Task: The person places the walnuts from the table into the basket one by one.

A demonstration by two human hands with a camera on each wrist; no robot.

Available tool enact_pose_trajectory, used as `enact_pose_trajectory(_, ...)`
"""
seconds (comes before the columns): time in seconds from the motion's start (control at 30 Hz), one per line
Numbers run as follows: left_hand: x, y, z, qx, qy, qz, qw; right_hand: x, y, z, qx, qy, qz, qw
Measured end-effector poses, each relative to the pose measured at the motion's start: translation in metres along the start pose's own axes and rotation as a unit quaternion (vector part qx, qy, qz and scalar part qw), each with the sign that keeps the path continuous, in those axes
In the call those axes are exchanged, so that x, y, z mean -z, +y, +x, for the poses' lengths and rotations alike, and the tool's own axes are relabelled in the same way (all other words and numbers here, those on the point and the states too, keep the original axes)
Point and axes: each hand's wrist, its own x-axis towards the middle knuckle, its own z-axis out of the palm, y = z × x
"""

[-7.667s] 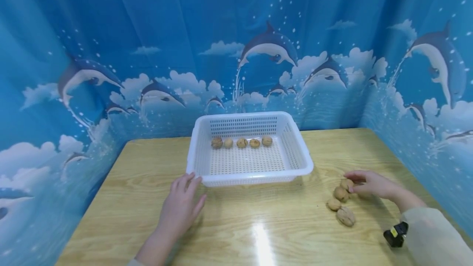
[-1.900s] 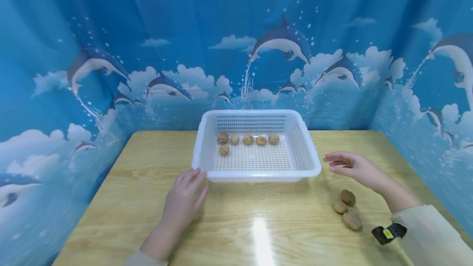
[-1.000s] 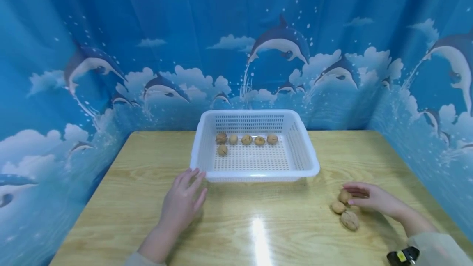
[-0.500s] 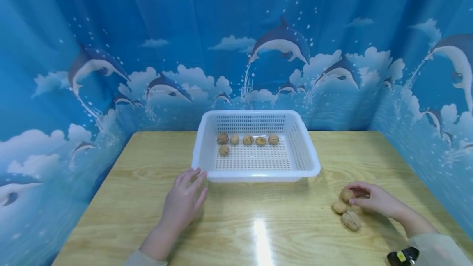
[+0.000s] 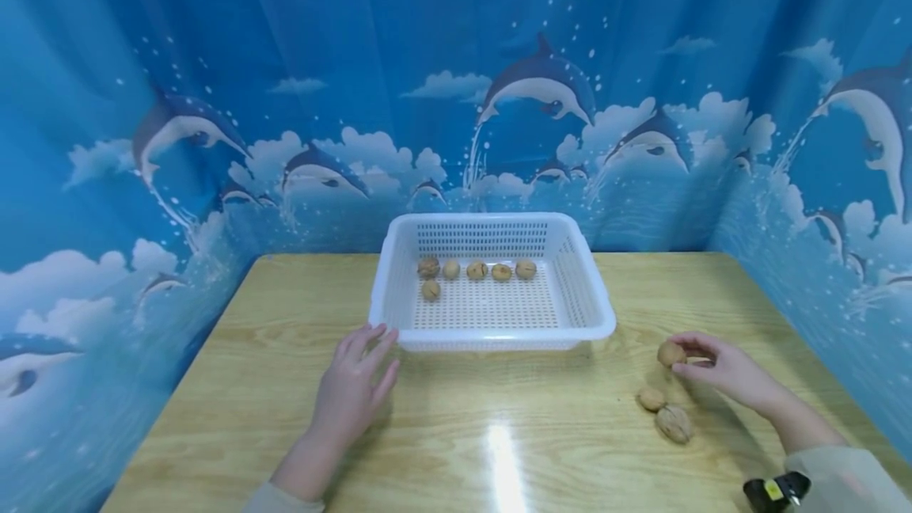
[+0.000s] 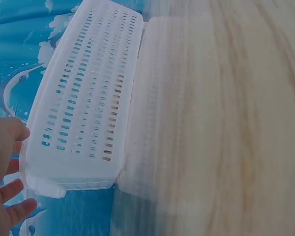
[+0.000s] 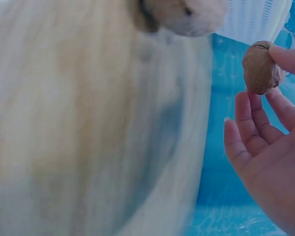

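Observation:
My right hand (image 5: pixel 730 374) pinches a walnut (image 5: pixel 671 354) between thumb and fingers, raised a little off the table; the right wrist view shows that walnut (image 7: pixel 261 68) close up. Two more walnuts, a small one (image 5: pixel 651 398) and a larger wrinkled one (image 5: pixel 674 423), lie touching on the wood just below it. A white perforated basket (image 5: pixel 492 335) stands at the back middle. Inside, several walnuts (image 5: pixel 476 270) form a row along the far side, and a single walnut (image 5: pixel 431 290) sits before the row's left end. My left hand (image 5: pixel 349 386) rests its fingertips on the basket's front left corner.
The wooden table (image 5: pixel 299 299) runs back to a blue dolphin-print curtain (image 5: pixel 399 101) behind and at both sides. A black device (image 5: pixel 775 491) is strapped at the right sleeve (image 5: pixel 844 477).
Over the last seconds a walnut was added to the basket in front of the row. My right hand returned to the pile, gripped another walnut and lifted it slightly. The left hand stays put.

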Motion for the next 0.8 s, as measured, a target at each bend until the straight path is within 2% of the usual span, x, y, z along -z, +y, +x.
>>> enact_pose_trajectory(0.2, -0.002, -0.001, -0.001, 0.005, 0.002, 0.004, 1.0000, 0.006, -0.016, 0.005, -0.005, 0.014, 0.000, 0.9999)
enact_pose_trajectory(0.37, -0.003, -0.001, -0.001, 0.006, 0.006, 0.004, 1.0000, 0.009, -0.034, 0.007, 0.011, 0.019, 0.013, 0.9997)
enact_pose_trajectory(0.8, -0.002, 0.000, -0.001, 0.003, 0.015, 0.004, 0.9999, 0.012, -0.067, 0.015, 0.045, 0.018, -0.021, 0.9986)
